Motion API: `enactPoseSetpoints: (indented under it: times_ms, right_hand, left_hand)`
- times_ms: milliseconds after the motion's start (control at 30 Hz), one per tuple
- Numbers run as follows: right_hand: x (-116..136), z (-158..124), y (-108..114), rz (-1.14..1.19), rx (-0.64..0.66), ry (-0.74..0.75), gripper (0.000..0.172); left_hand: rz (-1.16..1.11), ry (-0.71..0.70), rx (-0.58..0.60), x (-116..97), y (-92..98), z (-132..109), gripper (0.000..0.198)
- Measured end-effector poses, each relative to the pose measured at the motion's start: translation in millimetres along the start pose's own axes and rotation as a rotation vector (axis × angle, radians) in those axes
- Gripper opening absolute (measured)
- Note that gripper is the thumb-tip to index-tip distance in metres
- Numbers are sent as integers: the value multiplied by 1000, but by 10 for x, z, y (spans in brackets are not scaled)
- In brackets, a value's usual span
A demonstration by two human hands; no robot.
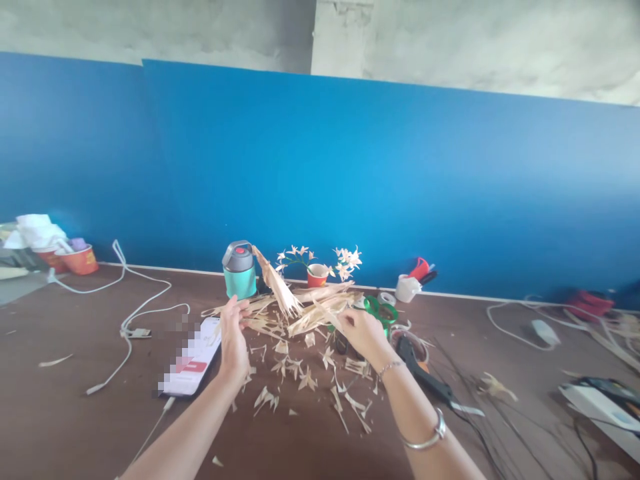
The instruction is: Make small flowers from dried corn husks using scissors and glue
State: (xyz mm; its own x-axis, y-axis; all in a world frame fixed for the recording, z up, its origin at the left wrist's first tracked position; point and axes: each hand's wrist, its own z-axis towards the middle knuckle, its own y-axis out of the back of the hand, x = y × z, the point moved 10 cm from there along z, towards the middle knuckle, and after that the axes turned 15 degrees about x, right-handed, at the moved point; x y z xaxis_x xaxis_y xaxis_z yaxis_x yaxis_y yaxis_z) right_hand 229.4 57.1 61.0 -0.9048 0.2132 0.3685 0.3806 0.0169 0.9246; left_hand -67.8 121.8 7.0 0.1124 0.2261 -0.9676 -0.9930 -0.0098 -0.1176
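Note:
A loose pile of dried corn husks [320,317] lies in the middle of the brown table. My right hand [365,332] is at its right side, thumb and fingers pinched on a pale husk strip [330,313]. At the pile's left edge is my left hand [234,340], held beside the phone [195,360] with its fingers extended and nothing seen in it. Small star-shaped husk flowers [307,380] and scraps are scattered between my forearms. Behind the pile, finished-looking husk flowers [347,261] on green stems stand in a red paper cup [317,275].
A teal lidded flask [240,273] stands behind my left hand. Green tape rolls [385,310] and a black glue gun [423,373] lie right of my right hand. White cables [125,313] trail at left. A blue partition [320,167] closes off the back.

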Motion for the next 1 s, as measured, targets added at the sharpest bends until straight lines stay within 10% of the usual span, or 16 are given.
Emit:
enactPoseSetpoints:
  times_ms: [167, 400, 1000]
  right_hand:
    - [-14, -4, -23, -82, 19, -60, 32]
    - [-76, 24, -168, -134, 104, -49, 22]
    - [-130, 91, -270, -172, 129, -57, 26]
  left_hand:
    - [-67, 2, -7, -92, 4, -4, 51]
    - [243, -62, 467, -213, -541, -169, 44]
    - [510, -131, 633, -138, -794, -253, 25]
